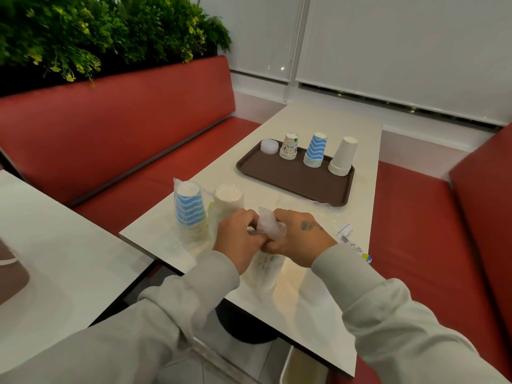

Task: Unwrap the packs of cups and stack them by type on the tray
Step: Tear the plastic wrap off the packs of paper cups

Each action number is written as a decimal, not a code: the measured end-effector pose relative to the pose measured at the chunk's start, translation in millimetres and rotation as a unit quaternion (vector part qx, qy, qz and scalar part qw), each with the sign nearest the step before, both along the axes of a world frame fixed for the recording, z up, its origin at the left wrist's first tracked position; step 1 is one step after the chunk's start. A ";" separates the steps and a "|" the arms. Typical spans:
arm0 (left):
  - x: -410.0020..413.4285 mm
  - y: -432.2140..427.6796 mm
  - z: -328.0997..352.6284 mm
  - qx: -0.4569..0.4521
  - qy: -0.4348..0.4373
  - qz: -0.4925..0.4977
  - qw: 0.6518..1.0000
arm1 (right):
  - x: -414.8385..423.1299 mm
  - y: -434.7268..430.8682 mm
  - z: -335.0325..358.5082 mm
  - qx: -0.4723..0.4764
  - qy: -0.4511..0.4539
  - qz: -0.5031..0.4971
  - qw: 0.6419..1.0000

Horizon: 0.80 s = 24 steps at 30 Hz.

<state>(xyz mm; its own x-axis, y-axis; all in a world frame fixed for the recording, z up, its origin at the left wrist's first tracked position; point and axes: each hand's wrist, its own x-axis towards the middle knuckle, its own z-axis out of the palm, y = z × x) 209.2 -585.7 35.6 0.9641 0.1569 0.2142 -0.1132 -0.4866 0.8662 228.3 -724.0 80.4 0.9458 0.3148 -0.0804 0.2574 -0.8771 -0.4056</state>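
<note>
A wrapped pack of patterned cups (264, 268) stands near the table's front edge. My left hand (238, 238) and my right hand (297, 236) both grip the bunched clear wrap (270, 227) at its top. To the left stand a wrapped pack of blue zigzag cups (189, 207) and a wrapped pack of white cups (229, 199). Farther back, the brown tray (291, 180) holds four upside-down stacks: clear plastic cups (269, 146), floral cups (289, 146), blue zigzag cups (315, 150) and plain white cups (343, 157).
Loose clear wrappers (322, 210) lie between my hands and the tray, and one with a printed label (350, 239) lies at the right edge. Red bench seats (410, 217) flank the white table (318, 123). A second table (55, 259) stands at the left.
</note>
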 end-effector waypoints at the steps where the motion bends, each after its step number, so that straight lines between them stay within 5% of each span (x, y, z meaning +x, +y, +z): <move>1: -0.3 0.4 -0.9 0.001 -0.005 0.001 1.000 | 1.2 0.5 0.7 -0.002 0.005 0.002 1.000; 7: -6.9 2.0 -5.1 0.014 -0.058 0.001 0.998 | 2.7 -4.1 5.6 0.024 0.036 0.006 0.999; 13: -7.3 6.9 -8.6 -0.071 0.009 0.044 0.996 | -4.3 -6.3 1.0 0.051 0.044 0.026 0.997; 24: -6.7 9.1 -6.4 -0.088 0.062 0.027 0.994 | -4.4 -11.7 -4.8 0.059 0.046 0.020 0.997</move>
<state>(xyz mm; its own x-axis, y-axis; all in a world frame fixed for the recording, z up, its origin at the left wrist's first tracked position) 202.4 -576.6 29.3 0.9706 0.2335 0.0581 0.0227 -0.3289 0.9441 223.9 -735.7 75.6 0.9229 0.3641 -0.1255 0.2481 -0.8113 -0.5294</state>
